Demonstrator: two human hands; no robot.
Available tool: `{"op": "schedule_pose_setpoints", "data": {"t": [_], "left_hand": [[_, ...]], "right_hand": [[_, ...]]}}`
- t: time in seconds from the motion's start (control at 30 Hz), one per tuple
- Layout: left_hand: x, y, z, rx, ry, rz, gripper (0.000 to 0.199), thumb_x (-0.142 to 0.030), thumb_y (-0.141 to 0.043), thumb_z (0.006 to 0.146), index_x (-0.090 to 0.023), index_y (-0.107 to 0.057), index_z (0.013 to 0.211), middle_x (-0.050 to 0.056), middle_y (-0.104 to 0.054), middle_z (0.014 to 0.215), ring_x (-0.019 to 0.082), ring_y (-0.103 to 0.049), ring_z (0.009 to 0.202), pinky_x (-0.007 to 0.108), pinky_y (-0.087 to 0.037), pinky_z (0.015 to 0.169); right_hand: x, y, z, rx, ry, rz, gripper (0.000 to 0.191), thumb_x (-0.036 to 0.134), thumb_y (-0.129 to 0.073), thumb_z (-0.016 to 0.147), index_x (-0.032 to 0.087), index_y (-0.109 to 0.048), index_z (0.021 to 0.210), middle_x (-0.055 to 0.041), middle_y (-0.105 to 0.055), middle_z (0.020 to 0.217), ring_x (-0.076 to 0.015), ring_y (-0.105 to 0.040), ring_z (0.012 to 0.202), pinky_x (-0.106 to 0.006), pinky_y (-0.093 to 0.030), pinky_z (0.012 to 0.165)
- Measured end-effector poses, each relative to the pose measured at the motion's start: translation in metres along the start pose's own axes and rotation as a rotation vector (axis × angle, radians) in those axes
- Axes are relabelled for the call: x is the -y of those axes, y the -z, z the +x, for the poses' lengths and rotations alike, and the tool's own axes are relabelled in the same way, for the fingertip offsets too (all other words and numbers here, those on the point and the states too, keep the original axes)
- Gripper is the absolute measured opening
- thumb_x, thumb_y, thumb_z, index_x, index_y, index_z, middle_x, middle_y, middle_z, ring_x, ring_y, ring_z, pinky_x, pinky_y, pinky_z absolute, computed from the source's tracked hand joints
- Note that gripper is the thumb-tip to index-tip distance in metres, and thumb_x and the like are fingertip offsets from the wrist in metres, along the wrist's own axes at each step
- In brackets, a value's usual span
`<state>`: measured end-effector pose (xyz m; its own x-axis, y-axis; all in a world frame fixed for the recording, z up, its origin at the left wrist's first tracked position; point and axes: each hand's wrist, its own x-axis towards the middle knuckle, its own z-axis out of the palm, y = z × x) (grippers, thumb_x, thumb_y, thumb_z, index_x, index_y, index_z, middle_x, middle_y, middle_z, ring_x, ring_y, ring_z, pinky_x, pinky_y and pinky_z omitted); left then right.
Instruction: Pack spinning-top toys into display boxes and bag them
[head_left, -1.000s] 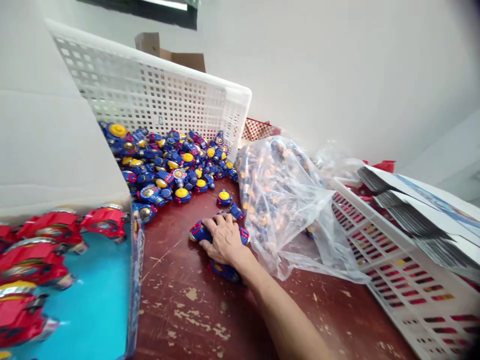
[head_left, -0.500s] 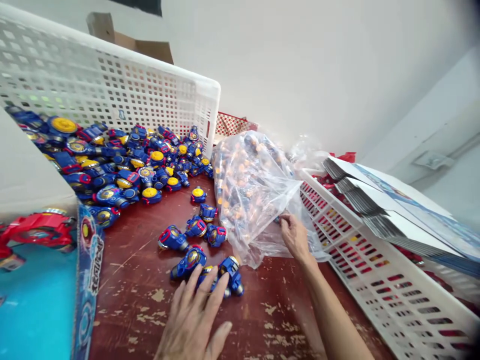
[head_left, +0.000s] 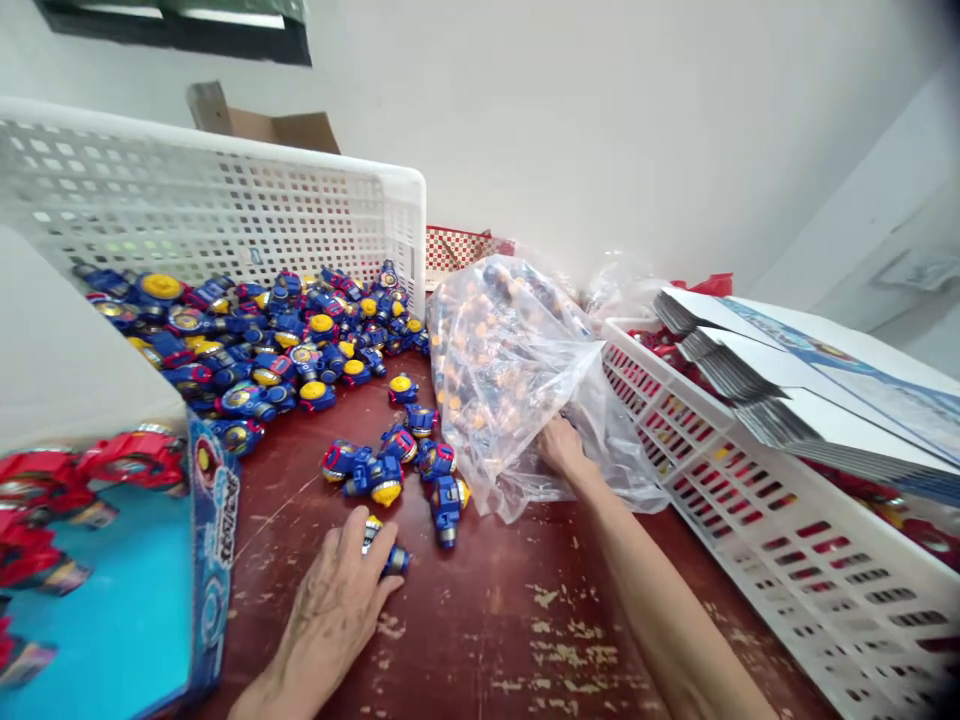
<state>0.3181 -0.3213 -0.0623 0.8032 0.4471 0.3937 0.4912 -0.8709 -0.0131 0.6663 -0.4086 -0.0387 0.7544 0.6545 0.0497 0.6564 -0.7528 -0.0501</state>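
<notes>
My left hand (head_left: 334, 590) is closed around a blue and yellow toy (head_left: 394, 560) at the front of the table, its blue end showing past the fingers. Just beyond it lie several loose blue toys (head_left: 448, 508). My right hand (head_left: 562, 445) reaches into the mouth of a clear plastic bag (head_left: 517, 370) full of similar blue and orange-yellow toys. Its fingertips are hidden by the plastic and the toys, so what it holds cannot be made out. A large heap of blue toys (head_left: 270, 350) spreads from a tipped white crate (head_left: 315, 200) at the left.
A box with a bright blue inside (head_left: 142, 580) holds red toys (head_left: 135, 460) at the left. On the right, a white basket (head_left: 742, 500) of red parts carries stacked printed cards (head_left: 832, 400). The worn red-brown table (head_left: 495, 640) shows in front.
My left hand has moved left and its spread fingers have closed on a toy. Some loose toys have shifted and turned. My right hand has gone slightly left, deeper at the bag. The view has moved.
</notes>
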Motion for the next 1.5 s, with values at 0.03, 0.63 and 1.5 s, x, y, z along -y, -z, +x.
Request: {"op": "schedule_pose_setpoints", "data": {"t": [0.03, 0.63, 1.5], "left_hand": [[0.004, 0.004, -0.002, 0.021, 0.021, -0.053, 0.032, -0.02, -0.068, 0.079, -0.02, -0.067, 0.111, 0.015, -0.055, 0.122, 0.028, -0.059, 0.091, 0.041, -0.053, 0.078], [-0.011, 0.066, -0.041, 0.332, 0.713, -1.685, 0.046, -0.041, -0.075, 0.071, -0.016, -0.062, 0.107, 0.003, -0.063, 0.092, 0.013, -0.055, 0.077, 0.024, -0.043, 0.07], [-0.012, 0.113, -0.04, 0.476, 0.05, -0.931, 0.016, -0.026, -0.068, 0.072, -0.018, -0.069, 0.087, 0.0, -0.065, 0.08, 0.014, -0.057, 0.073, 0.024, -0.039, 0.068]], "right_hand": [[0.0, -0.001, -0.012, -0.002, 0.023, 0.009, 0.029, 0.03, -0.054, 0.093, 0.016, -0.057, 0.118, -0.0087, -0.059, 0.114, -0.0224, -0.059, 0.103, -0.042, -0.05, 0.086], [0.097, 0.044, -0.223, 0.18, 0.465, 1.28, 0.021, 0.034, -0.065, 0.085, 0.021, -0.066, 0.101, -0.0026, -0.067, 0.092, -0.0151, -0.062, 0.081, -0.026, -0.047, 0.072], [0.08, 0.055, -0.268, 0.585, 0.366, 1.231, 0.045, 0.046, -0.066, 0.082, 0.02, -0.057, 0.118, -0.0034, -0.063, 0.095, -0.0144, -0.057, 0.077, -0.024, -0.044, 0.064]]}}
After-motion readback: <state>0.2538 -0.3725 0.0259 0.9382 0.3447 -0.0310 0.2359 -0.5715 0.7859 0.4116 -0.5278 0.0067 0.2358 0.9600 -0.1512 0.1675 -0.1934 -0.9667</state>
